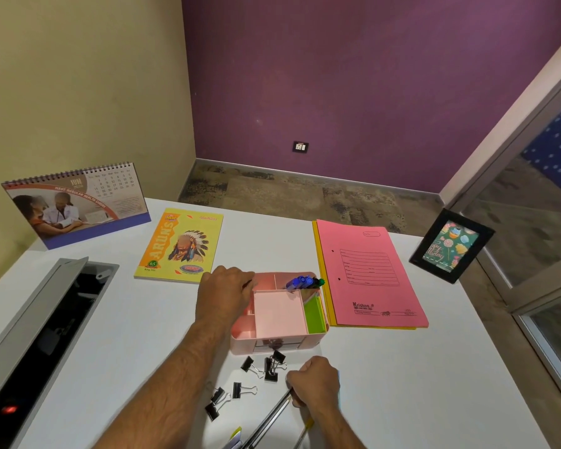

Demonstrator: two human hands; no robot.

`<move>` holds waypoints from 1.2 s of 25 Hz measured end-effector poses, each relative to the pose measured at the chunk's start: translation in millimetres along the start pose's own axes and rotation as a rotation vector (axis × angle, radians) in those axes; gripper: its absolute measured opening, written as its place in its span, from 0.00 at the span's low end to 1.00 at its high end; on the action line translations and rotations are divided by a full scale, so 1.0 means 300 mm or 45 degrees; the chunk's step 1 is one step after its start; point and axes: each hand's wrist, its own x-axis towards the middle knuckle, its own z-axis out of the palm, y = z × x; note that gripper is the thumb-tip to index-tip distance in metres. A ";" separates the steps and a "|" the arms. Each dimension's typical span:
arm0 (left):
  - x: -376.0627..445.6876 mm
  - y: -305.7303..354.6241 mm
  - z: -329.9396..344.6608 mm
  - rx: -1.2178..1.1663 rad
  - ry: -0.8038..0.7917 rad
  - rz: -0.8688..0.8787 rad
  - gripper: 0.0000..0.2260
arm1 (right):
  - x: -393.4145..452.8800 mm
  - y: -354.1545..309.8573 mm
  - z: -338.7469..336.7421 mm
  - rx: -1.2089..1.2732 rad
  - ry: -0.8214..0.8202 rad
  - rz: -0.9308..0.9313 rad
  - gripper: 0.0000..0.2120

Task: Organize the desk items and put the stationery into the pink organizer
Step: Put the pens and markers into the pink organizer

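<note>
The pink organizer (279, 314) stands at mid-desk, with blue and green markers (305, 282) upright in a back compartment and green sticky notes (314, 314) in its right slot. My left hand (224, 286) rests on the organizer's back left corner, fingers curled over the rim. Closer to me, my right hand (316, 384) is closed around pens (266, 419) that lie slanting on the desk. Several black binder clips (266, 367) are scattered in front of the organizer. A yellow-tipped pen (305, 431) lies beside the held pens.
A yellow notebook (182, 244) lies behind the organizer on the left, pink and yellow folders (370, 273) on the right. A desk calendar (75, 205) stands far left, a photo frame (450, 246) far right. An open cable tray (46, 335) is sunk into the desk's left side.
</note>
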 end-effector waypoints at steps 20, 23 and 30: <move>-0.073 0.127 -0.065 -0.800 -0.434 0.216 0.19 | -0.081 -0.135 -0.203 0.749 0.566 -0.713 0.08; -0.076 0.177 -0.080 -0.870 -0.393 0.284 0.17 | -0.107 -0.215 -0.264 0.831 0.688 -0.947 0.07; -0.053 0.205 -0.128 -0.920 -0.202 0.376 0.10 | -0.125 -0.255 -0.290 0.944 0.606 -1.039 0.10</move>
